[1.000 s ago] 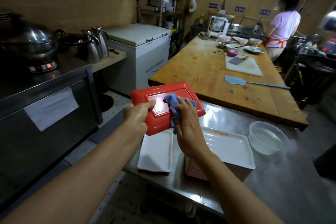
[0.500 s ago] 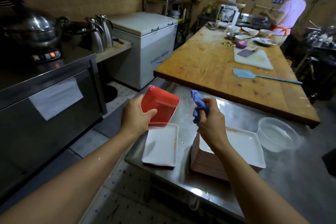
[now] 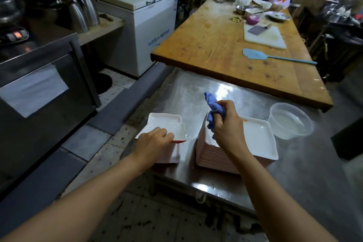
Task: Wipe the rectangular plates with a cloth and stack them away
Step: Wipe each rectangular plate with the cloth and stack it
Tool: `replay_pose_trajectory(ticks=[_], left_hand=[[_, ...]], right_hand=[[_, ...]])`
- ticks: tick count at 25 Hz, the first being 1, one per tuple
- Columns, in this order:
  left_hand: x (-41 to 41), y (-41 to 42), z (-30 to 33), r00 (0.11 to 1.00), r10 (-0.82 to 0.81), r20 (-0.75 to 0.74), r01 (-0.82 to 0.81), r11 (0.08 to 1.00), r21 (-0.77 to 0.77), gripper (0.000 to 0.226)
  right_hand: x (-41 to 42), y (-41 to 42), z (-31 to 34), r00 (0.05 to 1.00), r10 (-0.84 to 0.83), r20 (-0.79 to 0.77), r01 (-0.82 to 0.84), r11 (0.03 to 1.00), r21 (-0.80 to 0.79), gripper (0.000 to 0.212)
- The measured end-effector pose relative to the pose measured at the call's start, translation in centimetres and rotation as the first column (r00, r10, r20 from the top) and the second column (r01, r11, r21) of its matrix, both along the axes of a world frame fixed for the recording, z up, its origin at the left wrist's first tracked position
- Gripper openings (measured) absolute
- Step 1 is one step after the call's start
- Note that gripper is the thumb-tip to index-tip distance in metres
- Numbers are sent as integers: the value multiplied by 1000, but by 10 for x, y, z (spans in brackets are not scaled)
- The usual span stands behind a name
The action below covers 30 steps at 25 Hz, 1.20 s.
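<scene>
My left hand (image 3: 152, 142) holds a rectangular plate (image 3: 174, 130), white inside and red underneath, by its near edge. It lies tilted on another white plate (image 3: 164, 119) at the left end of the steel table (image 3: 196, 92). My right hand (image 3: 225, 125) grips a bunched blue cloth (image 3: 213, 108) above a tall stack of rectangular plates (image 3: 257, 139), white on top with red edges, which stands to the right of the small pile.
A clear plastic bowl (image 3: 290, 122) sits right of the stack. Behind the steel table is a wooden table (image 3: 216, 49) with a blue spatula (image 3: 275, 56), a cutting board and bowls. A person stands at its far end. A metal cabinet and white freezer (image 3: 141, 23) are on the left.
My left hand turned the plate white side up and lowered it onto the plate at the table's left end. My right hand lifted the cloth off it and moved over the tall stack.
</scene>
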State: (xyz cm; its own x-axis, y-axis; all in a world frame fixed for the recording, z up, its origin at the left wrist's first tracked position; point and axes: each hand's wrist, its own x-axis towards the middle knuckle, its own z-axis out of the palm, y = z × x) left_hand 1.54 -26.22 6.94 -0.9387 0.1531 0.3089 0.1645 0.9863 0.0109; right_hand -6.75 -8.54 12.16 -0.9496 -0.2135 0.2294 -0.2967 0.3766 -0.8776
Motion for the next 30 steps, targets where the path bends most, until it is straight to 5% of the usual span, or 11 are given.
replay_pose_trajectory(ticks=[9, 17, 30], left_hand=[[6, 2, -49, 994, -13, 108, 16, 999, -31, 35], [-3, -8, -89, 887, 97, 452, -64, 994, -90, 28], [-12, -7, -106, 855, 173, 489, -130, 984, -122, 54]], right_hand=[[-4, 15, -11, 999, -49, 14, 49, 998, 28, 17], [-9, 27, -18, 993, -112, 43, 110, 993, 46, 8], [-9, 40, -24, 984, -166, 69, 160, 983, 85, 11]])
